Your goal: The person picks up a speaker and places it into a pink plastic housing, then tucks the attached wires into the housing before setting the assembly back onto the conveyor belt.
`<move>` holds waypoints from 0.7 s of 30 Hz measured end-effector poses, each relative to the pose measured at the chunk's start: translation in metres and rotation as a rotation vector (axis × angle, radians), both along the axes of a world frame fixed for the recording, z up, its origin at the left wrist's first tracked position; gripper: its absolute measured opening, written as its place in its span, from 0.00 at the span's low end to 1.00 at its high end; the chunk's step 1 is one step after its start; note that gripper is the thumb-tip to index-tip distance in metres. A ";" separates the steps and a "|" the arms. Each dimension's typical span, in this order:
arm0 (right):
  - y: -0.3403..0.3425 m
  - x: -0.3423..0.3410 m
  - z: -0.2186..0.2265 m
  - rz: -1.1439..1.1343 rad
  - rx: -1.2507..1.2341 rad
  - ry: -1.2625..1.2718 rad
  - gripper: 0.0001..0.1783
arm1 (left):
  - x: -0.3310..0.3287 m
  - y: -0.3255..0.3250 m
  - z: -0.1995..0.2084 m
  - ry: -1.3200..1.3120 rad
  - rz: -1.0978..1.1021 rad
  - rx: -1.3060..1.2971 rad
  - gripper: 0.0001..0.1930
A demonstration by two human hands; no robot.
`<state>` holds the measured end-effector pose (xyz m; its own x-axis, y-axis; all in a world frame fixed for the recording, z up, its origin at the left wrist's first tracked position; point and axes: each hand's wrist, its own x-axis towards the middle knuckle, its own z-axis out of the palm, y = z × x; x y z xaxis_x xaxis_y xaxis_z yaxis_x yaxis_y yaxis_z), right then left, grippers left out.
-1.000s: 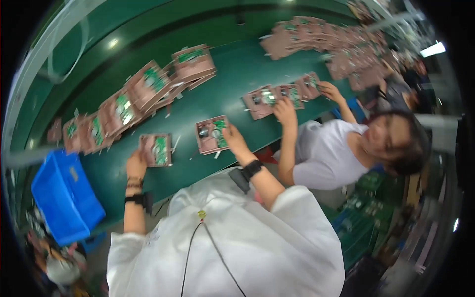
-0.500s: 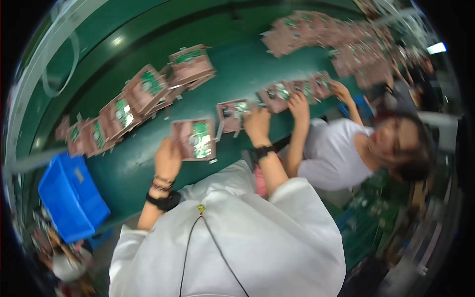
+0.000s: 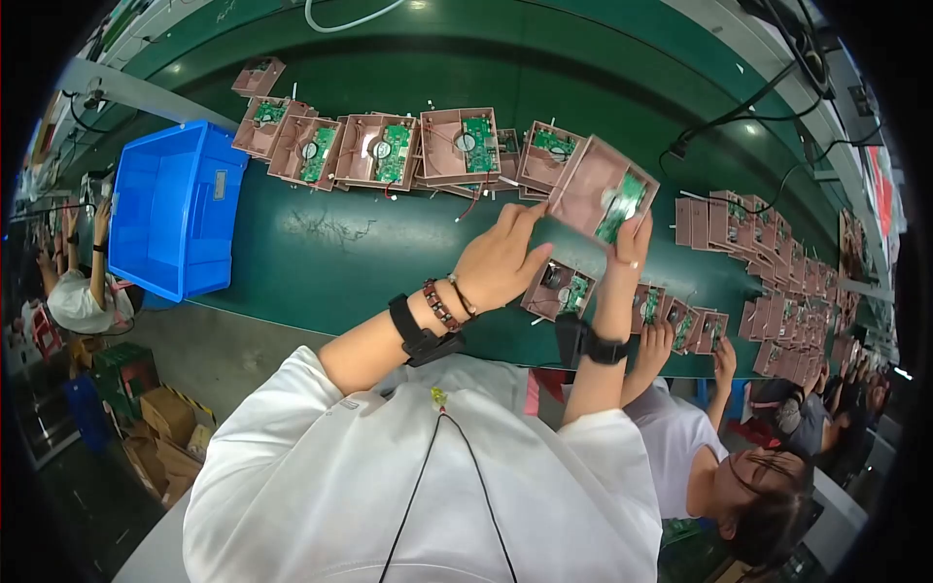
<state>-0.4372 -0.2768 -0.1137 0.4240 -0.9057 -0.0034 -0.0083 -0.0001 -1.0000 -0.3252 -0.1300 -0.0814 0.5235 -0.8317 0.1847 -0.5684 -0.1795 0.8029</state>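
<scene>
My right hand (image 3: 627,255) grips the lower edge of a pink plastic housing (image 3: 586,189), tilted and raised over the bench, with a green circuit board inside. Close to this housing's left corner, my left hand (image 3: 498,260) has its fingers stretched and thumb apart; whether a fingertip touches the corner I cannot tell. Between my forearms a smaller-looking pink housing (image 3: 558,291), holding a dark round part and a green board, lies on the bench. Beyond my hands runs a row of similar open housings (image 3: 460,146) with boards, round parts and thin wires, some stacked.
A blue bin (image 3: 204,209) stands at the left end of the green bench (image 3: 321,253). At right, a co-worker's hands (image 3: 656,340) touch more housings (image 3: 682,321). Farther right are many stacked housings (image 3: 758,228). Black cables (image 3: 743,117) hang above the back right.
The view has turned. My left hand, earlier gripping a housing on the bench, is now spread. My right hand has left another housing and now holds a raised one.
</scene>
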 end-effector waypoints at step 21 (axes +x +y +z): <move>-0.068 0.086 -0.081 0.103 -0.347 0.495 0.24 | -0.009 0.105 -0.057 0.104 -0.119 0.547 0.09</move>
